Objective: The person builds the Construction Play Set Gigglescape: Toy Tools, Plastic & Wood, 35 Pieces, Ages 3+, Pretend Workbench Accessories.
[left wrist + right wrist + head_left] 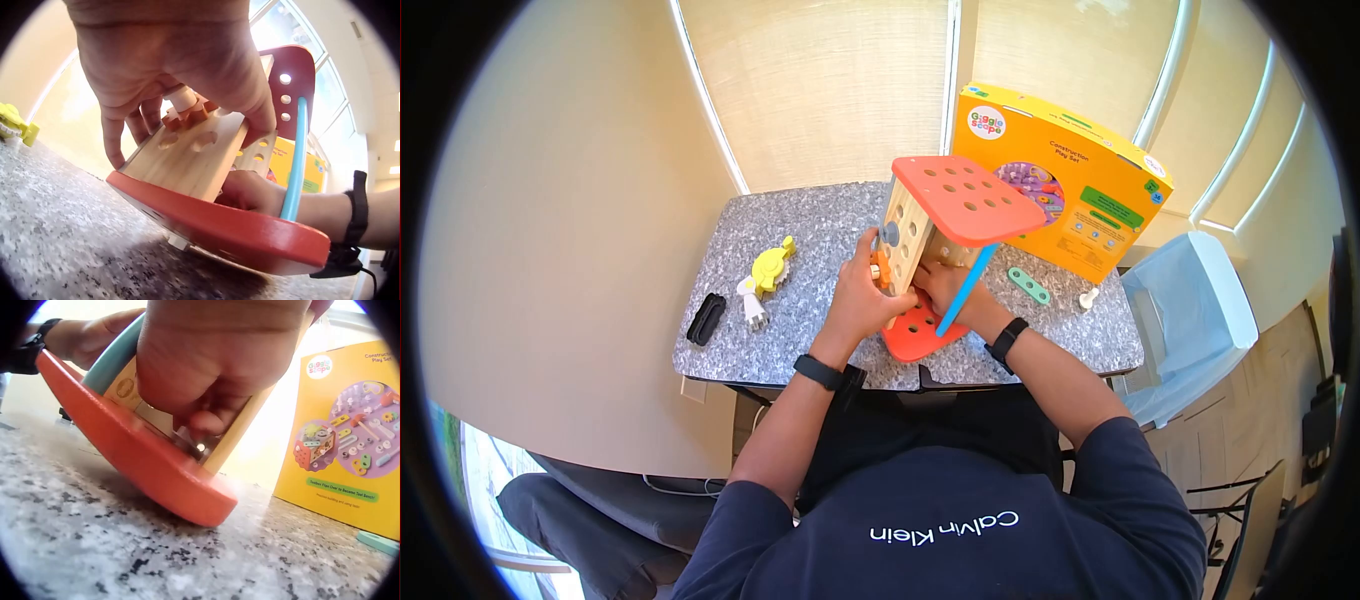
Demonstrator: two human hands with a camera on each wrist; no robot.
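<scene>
A toy toolbox with red end plates (972,200), holed wooden side panels (199,156) and a blue rod (967,290) stands tilted on the table. My left hand (866,297) grips one side panel, thumb at one edge and fingers toward the other. Under that palm, an orange gear (186,117) sits on the panel with a pale wooden peg (181,98) through it. Past the blue rod, my right hand (945,288) reaches inside the toolbox, its fingers bent near the lower red plate (144,456). I cannot tell what those fingers hold.
On the granite-patterned table (830,225), a yellow toy piece (771,267), a white piece (752,304) and a black tray (706,319) lie left. An orange-yellow box (1090,165) stands behind right. Nearby are a green holed strip (1028,285) and a white screw (1088,297).
</scene>
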